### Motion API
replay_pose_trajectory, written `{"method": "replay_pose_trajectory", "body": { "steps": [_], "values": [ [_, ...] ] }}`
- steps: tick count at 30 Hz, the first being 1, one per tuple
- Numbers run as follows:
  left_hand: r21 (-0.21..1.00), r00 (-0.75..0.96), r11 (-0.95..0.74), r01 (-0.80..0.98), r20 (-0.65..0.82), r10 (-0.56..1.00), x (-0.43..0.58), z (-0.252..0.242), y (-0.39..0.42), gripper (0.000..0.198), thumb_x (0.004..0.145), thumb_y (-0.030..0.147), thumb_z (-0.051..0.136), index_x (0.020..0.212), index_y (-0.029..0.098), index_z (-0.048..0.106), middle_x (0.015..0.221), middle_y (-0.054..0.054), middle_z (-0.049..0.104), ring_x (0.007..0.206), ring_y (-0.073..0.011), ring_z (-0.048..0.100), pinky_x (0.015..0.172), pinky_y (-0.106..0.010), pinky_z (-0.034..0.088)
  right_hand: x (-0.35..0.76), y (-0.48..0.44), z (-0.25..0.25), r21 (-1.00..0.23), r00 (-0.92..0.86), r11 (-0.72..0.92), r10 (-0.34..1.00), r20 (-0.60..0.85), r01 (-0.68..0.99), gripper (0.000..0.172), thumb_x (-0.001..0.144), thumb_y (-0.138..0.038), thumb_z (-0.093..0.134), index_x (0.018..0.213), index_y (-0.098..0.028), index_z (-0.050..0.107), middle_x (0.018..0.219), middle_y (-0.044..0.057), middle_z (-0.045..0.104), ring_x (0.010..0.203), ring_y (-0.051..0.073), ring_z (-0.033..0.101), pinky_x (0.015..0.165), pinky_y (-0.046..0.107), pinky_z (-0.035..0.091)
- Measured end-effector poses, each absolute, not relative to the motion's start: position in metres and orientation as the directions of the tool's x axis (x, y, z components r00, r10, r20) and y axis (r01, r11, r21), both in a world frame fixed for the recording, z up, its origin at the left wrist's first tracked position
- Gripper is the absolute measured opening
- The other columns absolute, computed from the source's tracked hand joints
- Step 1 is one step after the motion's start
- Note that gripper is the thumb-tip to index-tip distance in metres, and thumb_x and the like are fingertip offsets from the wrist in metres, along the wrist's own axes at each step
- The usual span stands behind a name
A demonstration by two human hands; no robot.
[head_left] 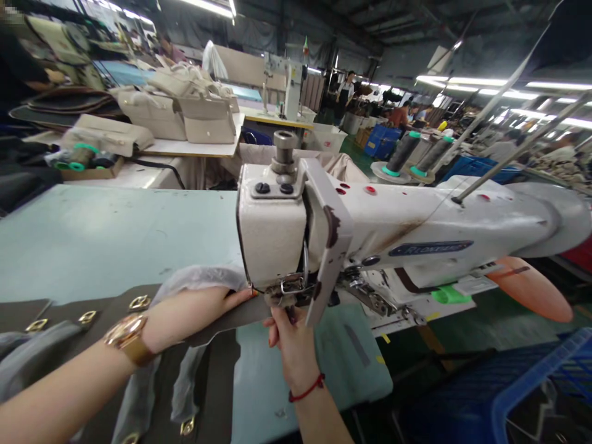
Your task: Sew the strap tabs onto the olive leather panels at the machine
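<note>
A white sewing machine (272,234) stands in front of me, its needle area partly hidden by my fingers and a metal guard. My left hand (203,309) lies flat on a dark grey-brown panel (217,376), fingers stretched toward the presser foot (289,290). Gold-coloured buckles (140,302) and straps wrapped in whitish film (187,382) are on the panel. Just below the presser foot, my right hand (296,345) is closed with the thumb up. What its fingers pinch, if anything, is hidden.
The pale green tabletop (115,234) extends left and under the machine. Beige bags (208,117) are piled on a table behind. Thread cones (402,154) stand behind the machine arm. A blue crate (522,382) is at lower right, and an orange oval piece (531,290) juts out beneath the arm.
</note>
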State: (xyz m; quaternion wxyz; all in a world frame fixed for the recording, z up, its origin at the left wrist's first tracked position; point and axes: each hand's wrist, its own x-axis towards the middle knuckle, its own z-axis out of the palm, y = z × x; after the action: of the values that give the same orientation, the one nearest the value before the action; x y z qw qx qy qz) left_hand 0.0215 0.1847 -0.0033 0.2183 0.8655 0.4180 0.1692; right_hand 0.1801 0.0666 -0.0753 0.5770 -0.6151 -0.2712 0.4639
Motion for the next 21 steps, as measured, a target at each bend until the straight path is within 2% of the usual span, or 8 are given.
{"method": "replay_pose_trajectory", "body": {
  "steps": [2,4,6,7,9,11,14,21],
  "values": [
    [0.399,0.640,-0.612,0.682,0.079,0.764,0.011,-0.006,0.167,0.037,0.084,0.052,0.052,0.089,0.021,0.072,0.082,-0.009,0.073,0.071,-0.0264,0.067,0.070,-0.035,0.050,0.180,0.066,-0.073,-0.963,0.418,-0.183,0.873,-0.252,-0.198,0.045,0.085,-0.044,0.058,0.051,-0.016,0.051,0.041,-0.003,0.047,0.041,0.008,0.043,0.043,0.020,0.027],
    [0.426,0.626,-0.621,0.658,0.149,0.766,0.001,-0.012,0.141,0.034,0.082,0.050,0.056,0.095,0.023,0.071,0.095,-0.010,0.072,0.088,-0.0297,0.066,0.083,-0.039,0.048,0.180,0.066,-0.071,-0.964,0.422,-0.172,0.873,-0.244,-0.203,0.044,0.085,-0.043,0.057,0.051,-0.016,0.053,0.041,-0.003,0.048,0.042,0.008,0.045,0.044,0.019,0.030],
    [0.649,0.540,-0.527,0.548,0.207,0.816,-0.002,-0.022,0.109,0.029,0.080,0.046,0.062,0.101,0.027,0.070,0.105,-0.007,0.069,0.099,-0.0280,0.062,0.089,-0.036,0.046,0.179,0.066,-0.070,-0.963,0.425,-0.176,0.870,-0.250,-0.206,0.043,0.085,-0.042,0.057,0.052,-0.016,0.055,0.040,-0.003,0.048,0.040,0.008,0.044,0.045,0.020,0.031],
    [0.793,0.485,-0.396,0.463,0.147,0.862,0.002,-0.027,0.094,0.024,0.080,0.044,0.063,0.096,0.028,0.070,0.100,-0.006,0.069,0.092,-0.0246,0.063,0.082,-0.032,0.049,0.179,0.067,-0.069,-0.961,0.426,-0.183,0.868,-0.256,-0.206,0.043,0.085,-0.043,0.057,0.052,-0.015,0.055,0.040,-0.003,0.048,0.039,0.008,0.042,0.045,0.020,0.031],
    [0.972,0.408,0.073,0.223,-0.161,0.899,0.018,-0.039,0.072,0.026,0.080,0.045,0.064,0.098,0.026,0.068,0.083,-0.003,0.067,0.063,-0.0151,0.058,0.053,-0.022,0.046,0.178,0.067,-0.067,-0.961,0.427,-0.196,0.865,-0.264,-0.197,0.043,0.084,-0.044,0.057,0.052,-0.016,0.056,0.039,-0.004,0.045,0.038,0.008,0.040,0.045,0.020,0.031],
    [0.876,0.369,0.467,-0.119,-0.398,0.840,0.041,-0.049,0.065,0.032,0.076,0.048,0.068,0.096,0.023,0.068,0.080,-0.001,0.062,0.051,-0.0089,0.046,0.040,-0.018,0.033,0.178,0.066,-0.065,-0.963,0.431,-0.199,0.864,-0.260,-0.181,0.044,0.084,-0.044,0.057,0.050,-0.016,0.055,0.038,-0.005,0.043,0.038,0.008,0.041,0.046,0.020,0.033],
    [0.700,0.376,0.611,-0.371,-0.488,0.788,0.067,-0.056,0.079,0.031,0.065,0.043,0.079,0.074,0.015,0.069,0.074,-0.002,0.060,0.059,-0.0094,0.046,0.050,-0.019,0.037,0.179,0.066,-0.060,-0.969,0.435,-0.198,0.867,-0.244,-0.149,0.046,0.084,-0.044,0.057,0.047,-0.017,0.052,0.039,-0.004,0.043,0.040,0.009,0.041,0.048,0.021,0.034],
    [0.835,0.258,0.529,0.154,-0.551,0.794,0.061,-0.058,0.107,0.052,0.065,0.064,0.067,0.048,0.018,0.051,0.051,0.004,0.039,0.055,-0.0128,0.031,0.054,-0.027,0.023,0.180,0.065,-0.055,-0.975,0.458,-0.203,0.861,-0.220,-0.086,0.045,0.084,-0.046,0.056,0.050,-0.017,0.053,0.038,-0.005,0.040,0.039,0.009,0.038,0.045,0.022,0.030]
  ]
}}
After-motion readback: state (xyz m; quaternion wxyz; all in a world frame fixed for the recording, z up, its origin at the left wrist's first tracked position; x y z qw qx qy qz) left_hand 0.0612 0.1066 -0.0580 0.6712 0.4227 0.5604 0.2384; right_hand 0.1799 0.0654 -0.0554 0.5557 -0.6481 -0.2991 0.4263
